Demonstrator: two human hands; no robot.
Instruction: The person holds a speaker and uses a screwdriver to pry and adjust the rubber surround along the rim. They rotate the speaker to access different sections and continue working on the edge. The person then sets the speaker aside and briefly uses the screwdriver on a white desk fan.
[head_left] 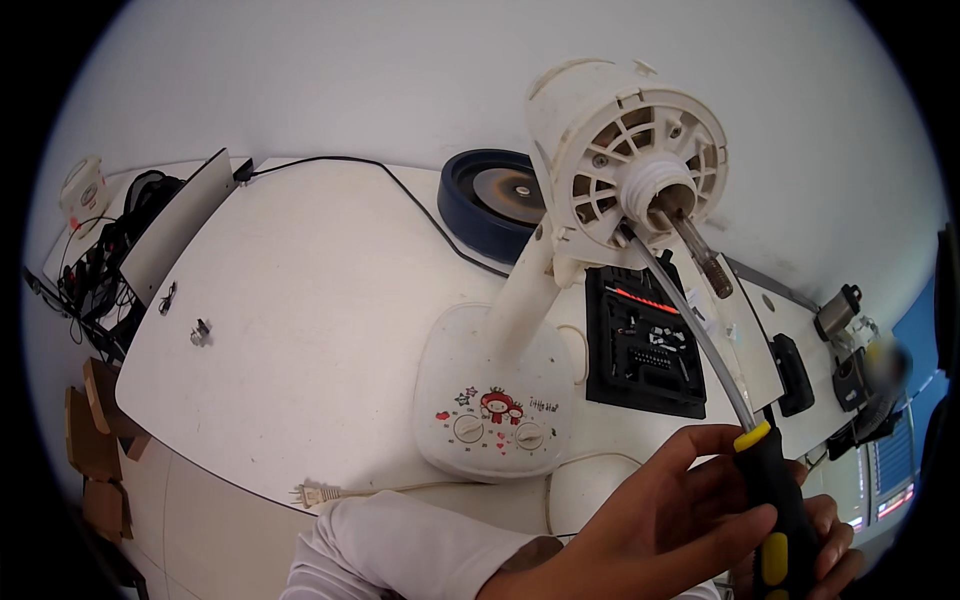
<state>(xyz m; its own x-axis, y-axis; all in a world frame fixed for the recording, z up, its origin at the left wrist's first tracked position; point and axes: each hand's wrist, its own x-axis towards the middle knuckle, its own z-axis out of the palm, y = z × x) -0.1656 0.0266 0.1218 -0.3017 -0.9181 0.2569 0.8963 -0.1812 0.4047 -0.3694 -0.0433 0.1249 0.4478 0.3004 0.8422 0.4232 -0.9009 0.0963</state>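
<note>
A white electric fan without its blades or grille stands on the table, its round motor housing (570,110) facing me and tilted to the right. A metal shaft (705,256) sticks out of the threaded collar (640,190). My left hand (670,520) is closed around the black-and-yellow handle of a screwdriver (715,360). My right hand (828,540) grips the same handle from the far side, partly hidden by it. The screwdriver's long shank reaches up to the front of the housing, just below the collar; whether its tip sits in a screw cannot be made out.
The fan's base (490,350) has two dials, and its plug (318,495) lies at the table's front edge. Behind stands a dark blue round disc (480,190). A black tool case (650,345) lies open on the right. A small metal part (200,332) rests at left.
</note>
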